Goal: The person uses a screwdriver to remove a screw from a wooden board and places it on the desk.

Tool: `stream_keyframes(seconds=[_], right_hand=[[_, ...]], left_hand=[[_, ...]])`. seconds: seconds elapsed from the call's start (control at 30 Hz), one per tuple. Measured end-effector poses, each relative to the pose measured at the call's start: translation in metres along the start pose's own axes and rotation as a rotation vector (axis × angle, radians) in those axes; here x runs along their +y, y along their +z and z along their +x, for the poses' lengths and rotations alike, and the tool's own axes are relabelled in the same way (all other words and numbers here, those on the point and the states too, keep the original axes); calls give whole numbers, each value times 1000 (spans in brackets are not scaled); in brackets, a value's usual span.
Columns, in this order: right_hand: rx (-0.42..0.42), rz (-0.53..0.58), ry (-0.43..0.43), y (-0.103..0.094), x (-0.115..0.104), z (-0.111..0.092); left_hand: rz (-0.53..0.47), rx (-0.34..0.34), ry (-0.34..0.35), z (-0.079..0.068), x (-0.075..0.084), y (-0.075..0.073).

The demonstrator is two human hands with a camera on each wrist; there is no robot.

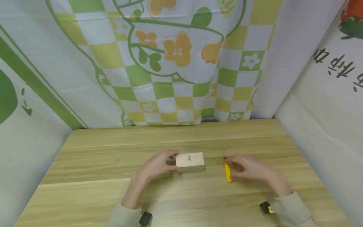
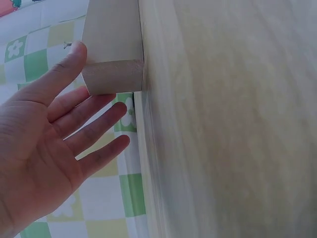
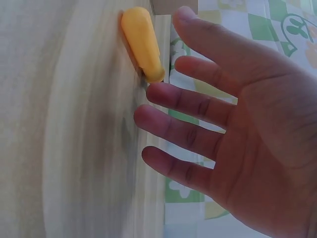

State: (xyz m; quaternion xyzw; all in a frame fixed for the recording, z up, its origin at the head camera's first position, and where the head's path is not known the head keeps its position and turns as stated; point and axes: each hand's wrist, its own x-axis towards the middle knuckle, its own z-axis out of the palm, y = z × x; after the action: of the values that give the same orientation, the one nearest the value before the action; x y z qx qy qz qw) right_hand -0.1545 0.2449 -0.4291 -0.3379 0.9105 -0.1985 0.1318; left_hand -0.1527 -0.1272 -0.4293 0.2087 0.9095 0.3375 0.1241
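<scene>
Left hand [image 1: 157, 164]: fingers loosely spread around wooden block [image 1: 190, 161] end, no grip evident; best braced firmly. Right hand [image 1: 250, 169]: fingers parted, holding nothing; yellow-handled screwdriver [image 1: 227, 172] best taken mid-handle.

yellow tool handle [image 1: 227, 173], pale beige block [image 1: 195, 161]; tan wood-grained table [image 1: 198, 198], green-yellow-white checked curtain [image 1: 164, 93]

Between the block [image 1: 196, 160] and tool [image 1: 227, 172], the table [image 1: 214, 168] is offering room to pass. The left hand [image 1: 158, 164] is obstructing the block's left end, the right hand [image 1: 250, 168] the tool's right
</scene>
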Motion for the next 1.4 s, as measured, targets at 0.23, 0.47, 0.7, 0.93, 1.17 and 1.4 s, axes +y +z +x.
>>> stream_keyframes(seconds=[0.23,0.47,0.7,0.93,1.17,1.4], right_hand=[[-4,0,-20,4,0,2],[11,21,-17,10,1,4],[-2,-23,0,16,-1,4],[-21,-33,2,19,-2,2],[-9,-24,4,18,-1,1],[8,-43,6,17,-1,1]], left_hand=[[-21,21,-16,-1,-1,0],[-31,44,-32,-2,0,-1],[-77,31,-47,-3,1,1],[-144,13,-75,-2,1,6],[-168,30,-87,0,5,5],[-158,32,-72,0,5,5]])
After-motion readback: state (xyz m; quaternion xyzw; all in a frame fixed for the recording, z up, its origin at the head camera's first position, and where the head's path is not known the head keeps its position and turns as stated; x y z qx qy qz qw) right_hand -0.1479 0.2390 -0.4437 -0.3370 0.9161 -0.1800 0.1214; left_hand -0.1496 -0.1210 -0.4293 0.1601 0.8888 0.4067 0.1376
